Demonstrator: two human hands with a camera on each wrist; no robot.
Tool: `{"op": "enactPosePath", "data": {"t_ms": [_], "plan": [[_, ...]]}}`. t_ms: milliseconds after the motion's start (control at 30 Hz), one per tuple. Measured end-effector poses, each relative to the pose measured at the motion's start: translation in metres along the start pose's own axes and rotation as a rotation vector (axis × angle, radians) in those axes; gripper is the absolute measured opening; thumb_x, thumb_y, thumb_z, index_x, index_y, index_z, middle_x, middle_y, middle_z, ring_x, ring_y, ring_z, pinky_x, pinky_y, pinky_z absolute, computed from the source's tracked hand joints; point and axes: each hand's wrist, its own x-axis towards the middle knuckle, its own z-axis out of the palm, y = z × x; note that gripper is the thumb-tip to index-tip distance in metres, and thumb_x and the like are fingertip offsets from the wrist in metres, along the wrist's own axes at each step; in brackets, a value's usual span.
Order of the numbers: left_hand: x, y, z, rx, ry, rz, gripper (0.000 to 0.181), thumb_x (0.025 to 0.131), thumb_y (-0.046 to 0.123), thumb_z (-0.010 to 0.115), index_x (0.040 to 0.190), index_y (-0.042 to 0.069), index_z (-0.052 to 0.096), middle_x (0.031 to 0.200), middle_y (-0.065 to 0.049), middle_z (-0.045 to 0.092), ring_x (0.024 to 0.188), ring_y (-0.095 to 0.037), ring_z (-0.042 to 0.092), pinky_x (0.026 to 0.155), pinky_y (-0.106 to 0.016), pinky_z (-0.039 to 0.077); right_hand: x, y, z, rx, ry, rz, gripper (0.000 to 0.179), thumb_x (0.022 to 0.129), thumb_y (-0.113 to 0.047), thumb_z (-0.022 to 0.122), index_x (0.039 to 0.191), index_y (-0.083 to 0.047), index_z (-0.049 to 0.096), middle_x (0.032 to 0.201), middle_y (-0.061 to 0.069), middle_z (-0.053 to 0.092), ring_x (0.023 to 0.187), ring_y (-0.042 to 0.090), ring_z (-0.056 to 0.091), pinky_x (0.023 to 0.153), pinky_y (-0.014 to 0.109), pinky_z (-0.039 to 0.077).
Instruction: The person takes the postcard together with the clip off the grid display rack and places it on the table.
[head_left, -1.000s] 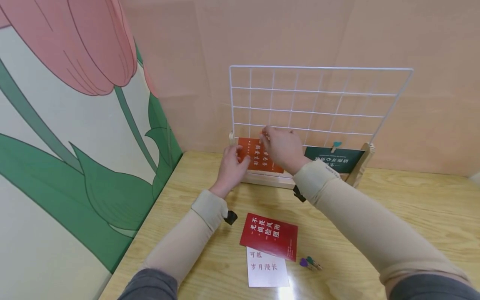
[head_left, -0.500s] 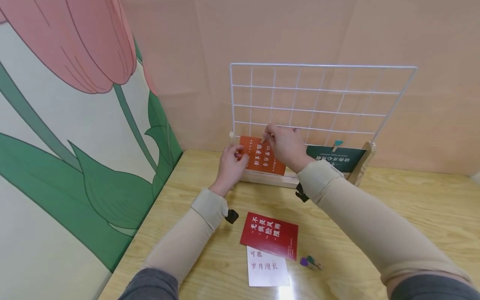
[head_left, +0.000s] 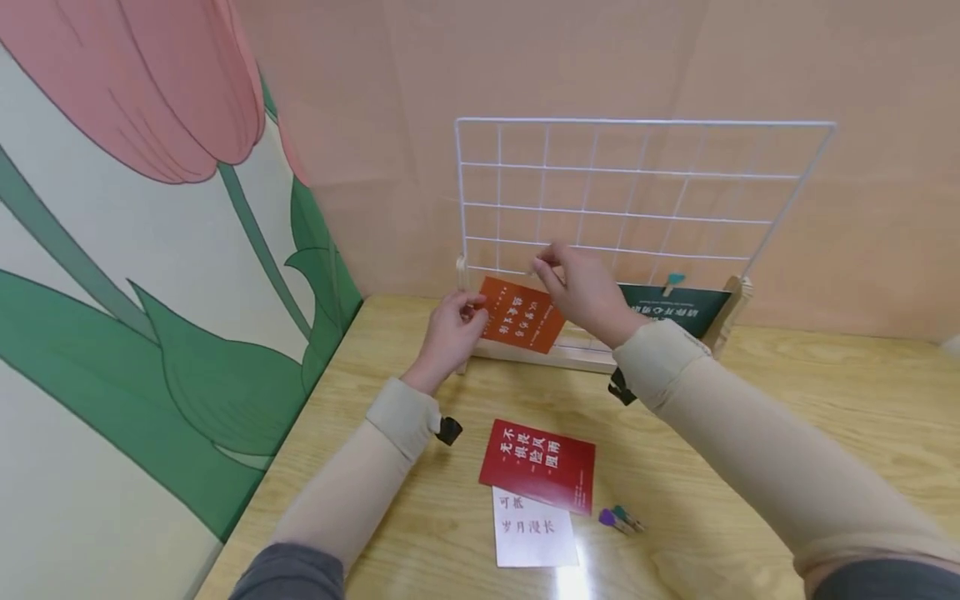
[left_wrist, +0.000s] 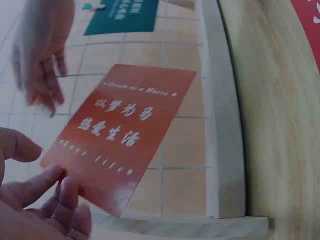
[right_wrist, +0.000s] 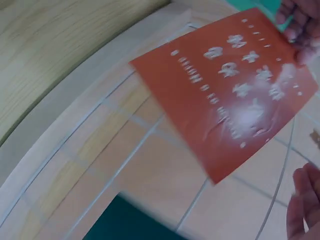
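Observation:
My left hand [head_left: 453, 329] pinches an orange-red card [head_left: 522, 315] with white writing by its left edge. The card sits tilted in front of the lower left of a white wire grid [head_left: 622, 171]. To the right of the card, my right hand [head_left: 588, 287] is raised near the grid with its fingertips together on a small wooden clothespin [right_wrist: 315, 138], mostly hidden by the fingers; a bit of orange shows at them in the left wrist view. A dark green card [head_left: 678, 308] hangs at the grid's lower right under a clothespin with a teal heart [head_left: 676, 278].
The grid stands in a wooden base [head_left: 540, 358] against the back wall. On the table [head_left: 825, 425] a red card [head_left: 538, 467] overlaps a white card [head_left: 534, 542]. Two clothespins [head_left: 621, 520], purple and green, lie beside them. A wall painted with tulips [head_left: 150, 250] bounds the left.
The orange-red card has tilted and come away from its straighter position against the grid, still in my left hand. My right hand has moved slightly right and away from the card.

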Motion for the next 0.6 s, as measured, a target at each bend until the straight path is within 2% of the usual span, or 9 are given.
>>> {"op": "enactPosePath", "data": {"t_ms": [200,367,500,600], "plan": [[-0.009,0.009,-0.008,-0.002,-0.015,-0.008,0.027,0.1,0.01,0.06,0.122,-0.001,0.072,0.124,-0.013,0.065,0.098,-0.024,0.058,0.078,-0.033,0.05,-0.018,0.012,-0.007,-0.015,-0.056,-0.083,0.025,0.108,-0.022,0.058,0.117,0.0,0.067,0.11,0.014,0.072,0.096,0.03,0.068,0.085,0.052,0.054],[-0.015,0.013,-0.012,0.018,-0.039,-0.018,0.026,0.102,0.013,0.06,0.122,0.002,0.073,0.116,-0.011,0.067,0.091,-0.021,0.056,0.071,-0.029,0.046,-0.041,0.02,-0.009,-0.037,-0.138,-0.062,0.023,0.106,-0.023,0.061,0.115,-0.002,0.068,0.113,0.014,0.072,0.102,0.031,0.069,0.088,0.053,0.055],[-0.021,0.018,-0.02,0.004,-0.07,-0.078,0.027,0.104,0.017,0.06,0.123,0.003,0.073,0.106,-0.01,0.064,0.087,-0.021,0.056,0.067,-0.029,0.048,-0.061,0.027,-0.01,-0.062,-0.193,-0.072,0.02,0.104,-0.023,0.065,0.111,-0.005,0.069,0.108,0.01,0.073,0.095,0.025,0.069,0.082,0.047,0.058],[-0.025,0.024,-0.027,-0.011,-0.098,-0.12,0.028,0.105,0.019,0.06,0.125,0.003,0.071,0.107,-0.011,0.064,0.09,-0.022,0.06,0.071,-0.03,0.052,-0.078,0.031,-0.014,-0.071,-0.238,-0.093,0.018,0.103,-0.023,0.067,0.109,-0.006,0.07,0.103,0.006,0.073,0.089,0.02,0.068,0.079,0.044,0.059]]}}
